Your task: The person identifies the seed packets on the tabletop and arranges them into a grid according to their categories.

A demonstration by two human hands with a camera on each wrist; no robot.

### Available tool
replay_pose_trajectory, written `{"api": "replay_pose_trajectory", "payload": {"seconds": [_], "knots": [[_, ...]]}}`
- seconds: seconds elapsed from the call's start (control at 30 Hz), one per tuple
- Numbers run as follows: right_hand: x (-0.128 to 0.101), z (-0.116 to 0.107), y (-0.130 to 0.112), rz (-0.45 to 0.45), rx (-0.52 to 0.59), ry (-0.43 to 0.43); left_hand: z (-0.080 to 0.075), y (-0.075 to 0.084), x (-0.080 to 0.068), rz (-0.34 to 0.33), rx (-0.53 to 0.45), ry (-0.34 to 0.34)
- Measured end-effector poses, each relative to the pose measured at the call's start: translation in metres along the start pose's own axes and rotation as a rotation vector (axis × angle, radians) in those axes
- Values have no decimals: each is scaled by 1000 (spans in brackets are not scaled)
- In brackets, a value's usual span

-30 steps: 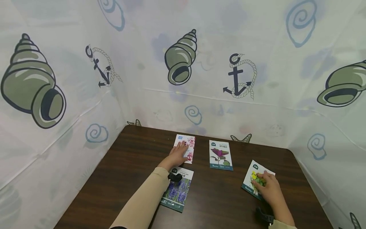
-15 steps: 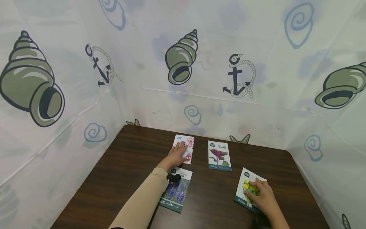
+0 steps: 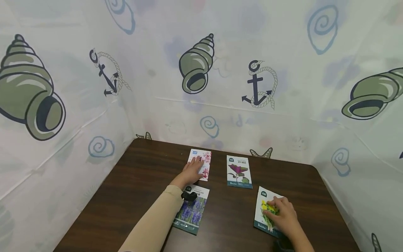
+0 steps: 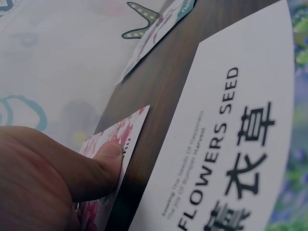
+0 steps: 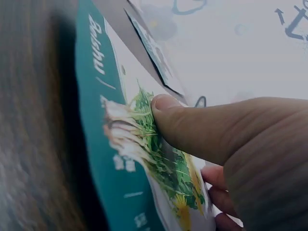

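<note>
My left hand [image 3: 188, 173] rests, fingers spread, on a pink-blossom seed packet [image 3: 206, 167] near the table's far edge. In the left wrist view its thumb [image 4: 103, 161] lies on that packet's face. Under the left wrist is a lavender seed packet [image 3: 190, 214], partly covered by the sleeve. My right hand [image 3: 285, 217] touches a seed packet with yellow flowers and green leaves [image 3: 260, 206]. Its thumb [image 5: 178, 122] presses on the picture in the right wrist view, with other fingertips near the packet's edge. This packet lies tilted on the table.
A seed packet with a purple flower [image 3: 238, 171] lies between the two hands, farther back. The dark wooden table [image 3: 226, 217] meets a patterned cloth [image 3: 157, 115] hanging along its back and sides.
My right hand has slid the yellow-flower packet left and nearer to me, turning it slightly more upright. The left hand stays on the pink-blossom packet. The head view has shifted slightly.
</note>
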State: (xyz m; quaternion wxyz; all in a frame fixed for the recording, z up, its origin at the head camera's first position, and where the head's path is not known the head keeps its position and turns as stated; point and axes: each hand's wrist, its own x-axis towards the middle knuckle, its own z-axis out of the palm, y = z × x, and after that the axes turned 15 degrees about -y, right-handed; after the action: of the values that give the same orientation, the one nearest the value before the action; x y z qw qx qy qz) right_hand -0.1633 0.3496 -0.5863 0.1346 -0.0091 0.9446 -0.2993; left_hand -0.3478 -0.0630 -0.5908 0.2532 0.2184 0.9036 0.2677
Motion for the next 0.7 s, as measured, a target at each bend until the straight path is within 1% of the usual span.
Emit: {"api": "replay_pose_trajectory", "payload": {"seconds": [0.07,0.2,0.4,0.5,0.63,0.7], "knots": [[0,2,-3,-8,-4,-2,1,-1,0,-3,-7,-5],[0,6,-8,-42,-16,-5,1,-4,3,0,-22,9],[3,10,-15,-85,-40,-7,1,-6,6,-4,11,11],[3,13,-18,-107,-48,-4,3,-7,8,5,12,19],[4,17,-24,-134,-50,-20,3,-6,7,8,9,26],[5,20,-27,-141,-42,-33,4,-4,8,-3,18,18]]}}
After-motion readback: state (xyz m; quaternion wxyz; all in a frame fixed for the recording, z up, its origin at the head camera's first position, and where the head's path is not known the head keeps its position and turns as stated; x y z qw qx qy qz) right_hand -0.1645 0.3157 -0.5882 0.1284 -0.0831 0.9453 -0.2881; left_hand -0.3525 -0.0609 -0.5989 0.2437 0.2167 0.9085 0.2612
